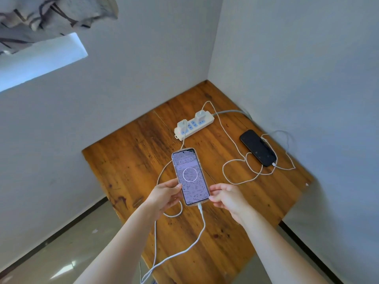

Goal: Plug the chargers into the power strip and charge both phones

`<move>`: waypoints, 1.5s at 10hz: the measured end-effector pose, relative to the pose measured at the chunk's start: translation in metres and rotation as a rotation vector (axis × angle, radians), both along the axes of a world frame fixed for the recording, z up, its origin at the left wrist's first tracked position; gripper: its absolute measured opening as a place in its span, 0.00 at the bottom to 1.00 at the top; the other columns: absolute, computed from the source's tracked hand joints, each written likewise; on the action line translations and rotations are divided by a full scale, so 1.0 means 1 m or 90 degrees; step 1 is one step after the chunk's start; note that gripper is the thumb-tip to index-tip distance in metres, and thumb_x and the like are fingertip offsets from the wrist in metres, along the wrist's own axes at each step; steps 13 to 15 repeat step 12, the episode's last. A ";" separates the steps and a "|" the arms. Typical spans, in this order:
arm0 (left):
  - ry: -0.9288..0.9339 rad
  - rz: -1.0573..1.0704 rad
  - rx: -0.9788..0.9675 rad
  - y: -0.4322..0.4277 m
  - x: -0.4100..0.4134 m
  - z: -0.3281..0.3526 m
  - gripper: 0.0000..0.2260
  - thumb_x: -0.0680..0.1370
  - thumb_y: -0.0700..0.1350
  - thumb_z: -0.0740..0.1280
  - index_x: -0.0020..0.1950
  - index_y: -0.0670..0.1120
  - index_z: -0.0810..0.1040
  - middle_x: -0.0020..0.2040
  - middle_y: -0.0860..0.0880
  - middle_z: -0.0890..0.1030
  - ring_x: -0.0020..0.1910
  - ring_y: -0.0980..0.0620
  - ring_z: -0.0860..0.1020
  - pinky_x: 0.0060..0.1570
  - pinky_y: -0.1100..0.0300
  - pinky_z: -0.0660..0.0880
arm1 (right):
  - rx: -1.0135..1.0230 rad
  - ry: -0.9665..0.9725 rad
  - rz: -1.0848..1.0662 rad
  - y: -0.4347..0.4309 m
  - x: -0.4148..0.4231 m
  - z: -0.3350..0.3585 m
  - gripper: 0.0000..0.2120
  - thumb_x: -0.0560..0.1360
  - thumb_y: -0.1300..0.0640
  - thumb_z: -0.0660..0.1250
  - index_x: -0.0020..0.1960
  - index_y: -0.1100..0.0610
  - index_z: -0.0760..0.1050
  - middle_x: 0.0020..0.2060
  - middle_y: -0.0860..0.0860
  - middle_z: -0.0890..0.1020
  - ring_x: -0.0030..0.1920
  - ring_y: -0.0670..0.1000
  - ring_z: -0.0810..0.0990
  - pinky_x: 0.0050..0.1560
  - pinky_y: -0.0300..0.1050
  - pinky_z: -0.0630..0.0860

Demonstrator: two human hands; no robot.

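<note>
Lit phone (190,177) at table centre, gripped by both hands: left hand (164,195) pinching the lower left edge, right hand (227,198) pinching the lower right edge. Long axis running roughly 12 to 6, top toward the power strip (193,125) at 12 o'clock, white cable (202,214) seated in the bottom end at 6. Equally near either hand. Dark phone (258,148) lying flat at 2 o'clock, well apart, cable at its near end. Two charger bricks, left brick (182,125) and right brick (200,115), standing in the strip. Probably only setting down on the wooden table (127,160) left.
</note>
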State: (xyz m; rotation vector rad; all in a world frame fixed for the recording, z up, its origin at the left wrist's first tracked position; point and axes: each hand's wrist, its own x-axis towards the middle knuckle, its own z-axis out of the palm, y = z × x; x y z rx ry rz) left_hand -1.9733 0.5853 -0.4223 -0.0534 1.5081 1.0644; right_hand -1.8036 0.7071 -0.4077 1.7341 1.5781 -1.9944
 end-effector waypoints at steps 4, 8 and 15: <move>-0.002 0.022 -0.110 -0.018 0.015 -0.055 0.09 0.77 0.40 0.67 0.56 0.50 0.80 0.48 0.46 0.85 0.45 0.49 0.80 0.45 0.58 0.75 | -0.025 -0.081 0.073 -0.013 0.002 -0.054 0.11 0.74 0.69 0.65 0.52 0.59 0.80 0.44 0.53 0.85 0.47 0.51 0.83 0.46 0.42 0.79; 0.059 0.092 -0.171 0.014 0.017 -0.092 0.07 0.75 0.38 0.70 0.53 0.43 0.82 0.49 0.43 0.84 0.42 0.50 0.82 0.40 0.62 0.78 | -0.003 -0.110 0.034 0.001 -0.003 -0.099 0.12 0.73 0.71 0.65 0.50 0.58 0.80 0.46 0.54 0.84 0.48 0.50 0.82 0.45 0.39 0.78; 0.182 0.093 -0.240 0.012 0.027 -0.090 0.09 0.75 0.43 0.70 0.54 0.43 0.83 0.46 0.44 0.84 0.45 0.48 0.82 0.48 0.55 0.80 | 0.008 -0.103 0.034 -0.005 -0.002 -0.096 0.12 0.74 0.67 0.67 0.54 0.57 0.80 0.53 0.55 0.83 0.54 0.53 0.80 0.59 0.48 0.78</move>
